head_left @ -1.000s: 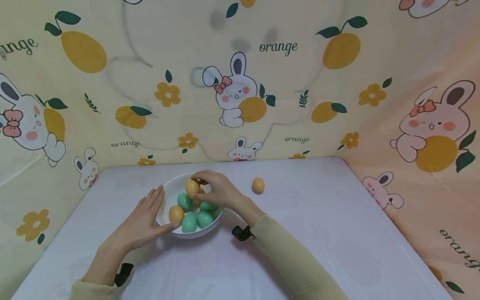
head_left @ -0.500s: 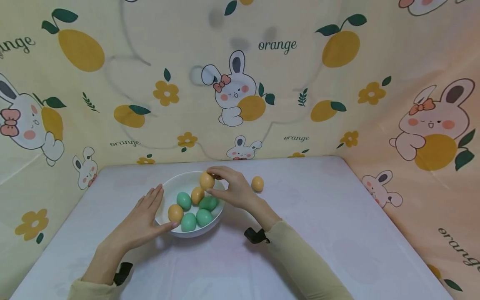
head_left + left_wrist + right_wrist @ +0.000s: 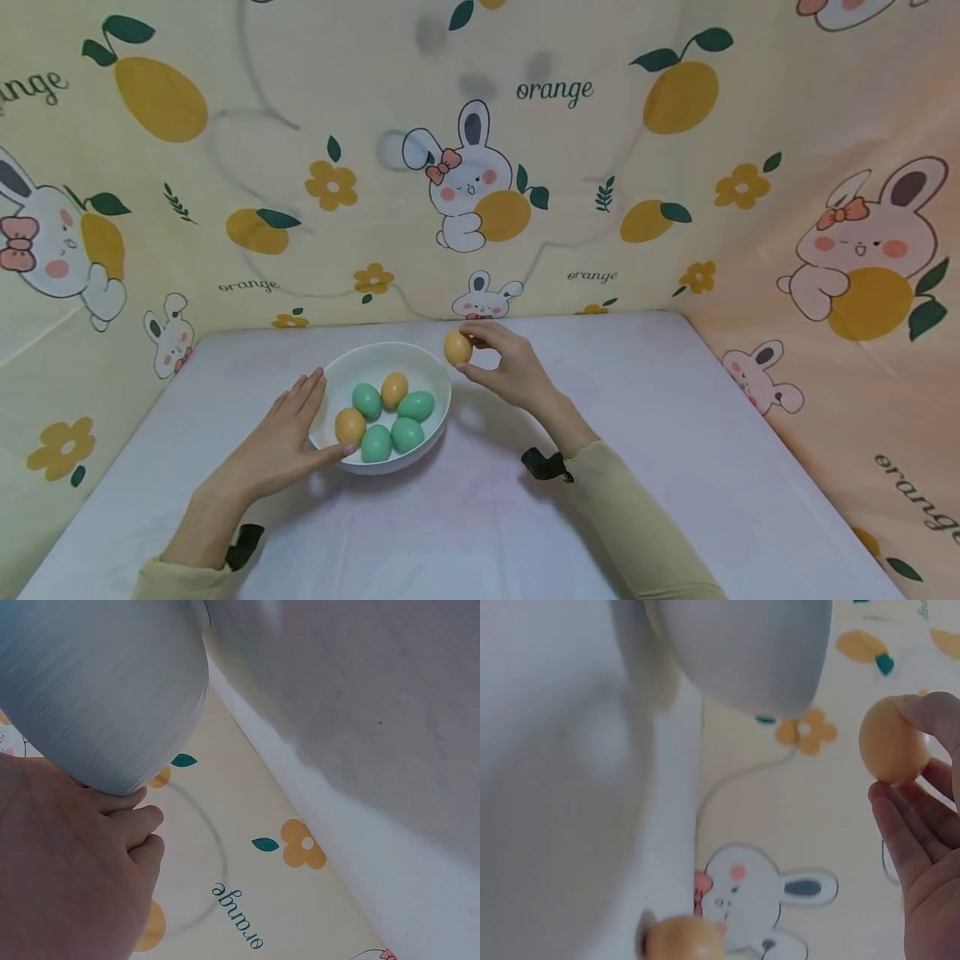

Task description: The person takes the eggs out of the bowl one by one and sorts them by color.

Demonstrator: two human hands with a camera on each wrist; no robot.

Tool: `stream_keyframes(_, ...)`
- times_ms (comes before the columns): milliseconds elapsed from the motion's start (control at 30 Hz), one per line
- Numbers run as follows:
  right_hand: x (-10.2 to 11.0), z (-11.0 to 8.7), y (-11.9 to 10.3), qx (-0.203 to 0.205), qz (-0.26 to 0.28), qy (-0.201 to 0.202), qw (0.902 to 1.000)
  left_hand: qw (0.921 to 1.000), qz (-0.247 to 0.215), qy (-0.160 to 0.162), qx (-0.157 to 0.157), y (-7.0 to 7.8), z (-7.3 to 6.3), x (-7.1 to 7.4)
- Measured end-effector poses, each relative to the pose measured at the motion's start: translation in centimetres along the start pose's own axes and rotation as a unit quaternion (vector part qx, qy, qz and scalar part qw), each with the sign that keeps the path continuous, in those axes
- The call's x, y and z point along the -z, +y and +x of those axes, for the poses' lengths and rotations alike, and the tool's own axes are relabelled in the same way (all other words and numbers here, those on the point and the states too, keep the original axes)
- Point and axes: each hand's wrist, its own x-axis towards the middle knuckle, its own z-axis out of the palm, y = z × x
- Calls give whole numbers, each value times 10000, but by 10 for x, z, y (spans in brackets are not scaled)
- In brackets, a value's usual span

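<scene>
A white bowl [image 3: 431, 367] holds several green eggs [image 3: 407, 434] and two yellow-orange eggs [image 3: 393, 390]. My left hand [image 3: 273, 450] rests against the bowl's left side, its fingers straight along the outside and the thumb at the near rim. Just beyond the bowl's right rim, my right hand [image 3: 517, 375] pinches another yellow-orange egg [image 3: 457, 347] between thumb and fingers. The right wrist view shows this egg [image 3: 894, 741] held in the air. A further yellow-orange egg [image 3: 682, 943] lies on the table in that view; the right hand hides it from the head camera.
The table has a white cover [image 3: 675, 467]. A patterned cloth [image 3: 360, 125] with bunnies and oranges rises behind it and along both sides. A black wrist camera [image 3: 546, 464] sits at the right sleeve, another [image 3: 244, 546] at the left.
My right hand has lifted the yellow-orange egg from over the bowl and carried it right, past the rim. The left hand has stayed against the bowl.
</scene>
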Motion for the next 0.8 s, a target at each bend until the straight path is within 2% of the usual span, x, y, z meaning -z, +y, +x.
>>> stream_keyframes(233, 18, -10, 19, -87, 27, 204, 9998, 10000, -30, 24, -57, -1, 0, -1)
stream_keyframes(533, 42, -22, 40, -541, -51, 346, 9979, 10000, -62, -10, 14, -2, 0, -2)
stream_keyframes(800, 63, -34, 59, -1027, -382, 231, 9937, 10000, -14, 19, 51, 1, 1, -1)
